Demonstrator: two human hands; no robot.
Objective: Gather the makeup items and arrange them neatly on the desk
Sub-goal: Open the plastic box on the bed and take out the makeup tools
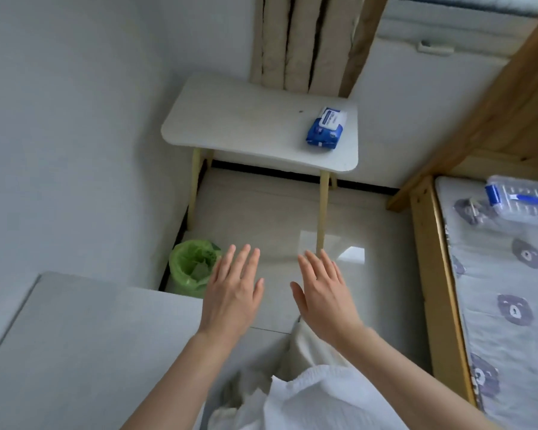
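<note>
The left hand (pixel 233 293) and right hand (pixel 322 294) hover apart over open floor (pixel 261 212), fingers (pixel 246 262) straight and released, with the bed (pixel 429 243) to the right. A wipes pack (pixel 326 128) lies near the white tabletop's (pixel 246 119) right edge, long axis front to back; a clear box (pixel 522 201) rests on the bed, long axis crosswise, blue latch (pixel 491 193) leftward.
</note>
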